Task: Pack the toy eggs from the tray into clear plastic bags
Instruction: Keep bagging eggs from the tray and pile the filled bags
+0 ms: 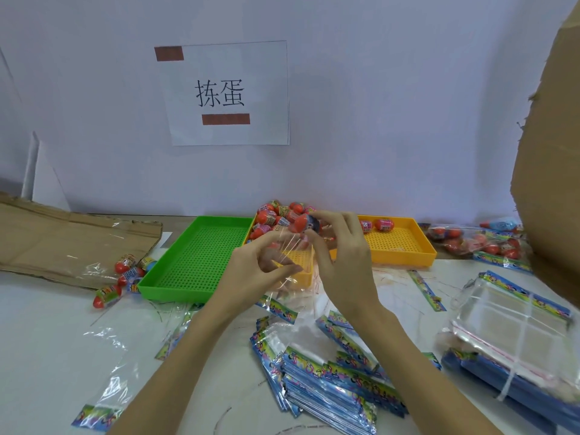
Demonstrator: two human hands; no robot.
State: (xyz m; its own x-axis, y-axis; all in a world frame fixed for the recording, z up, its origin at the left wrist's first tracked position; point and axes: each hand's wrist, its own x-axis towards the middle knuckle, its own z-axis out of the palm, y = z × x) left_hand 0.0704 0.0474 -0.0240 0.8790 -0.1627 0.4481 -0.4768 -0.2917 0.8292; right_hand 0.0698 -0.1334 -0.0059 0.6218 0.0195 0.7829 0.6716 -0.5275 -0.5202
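Both hands are up over the yellow tray (405, 246). The right hand (342, 255) pinches a red toy egg (303, 221) at its fingertips, right at the mouth of a clear bag (292, 262). The left hand (254, 271) pinches that bag's edge, fingers curled. More eggs (273, 216) sit heaped in the tray's far left corner; the green tray (194, 262) lies beside it.

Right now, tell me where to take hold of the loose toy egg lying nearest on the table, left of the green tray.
Grip the toy egg across its wrapped middle, coming from above. It lies on its side, red tip toward you, with bare table on both long sides, so fingers fit there. The smooth red tip would probably slip.
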